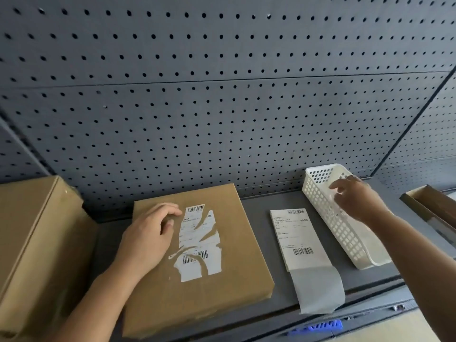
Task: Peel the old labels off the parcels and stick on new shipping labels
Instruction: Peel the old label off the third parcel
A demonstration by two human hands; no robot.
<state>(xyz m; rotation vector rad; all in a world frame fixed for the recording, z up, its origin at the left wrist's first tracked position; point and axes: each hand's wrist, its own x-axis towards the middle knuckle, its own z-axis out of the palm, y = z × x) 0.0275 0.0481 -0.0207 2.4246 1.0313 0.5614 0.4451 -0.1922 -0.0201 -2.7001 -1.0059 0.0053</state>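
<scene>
Torn label on the parcel, 1 fresh label, 1 basket.
A tall box (29,243) stands far left. The left hand (148,238) rests loosely curled, gripping nothing, on the flat parcel (197,292) beside its torn old label (197,243). The new shipping label (298,238) lies between the parcel and the white basket (345,238). The right hand (357,198) reaches into the basket, fingers bent; its grip and the basket's contents are unclear.

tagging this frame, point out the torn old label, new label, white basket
torn old label (195,239), head view, remaining paper
new label (296,233), head view, printed face
white basket (345,234), head view, side wall
</scene>
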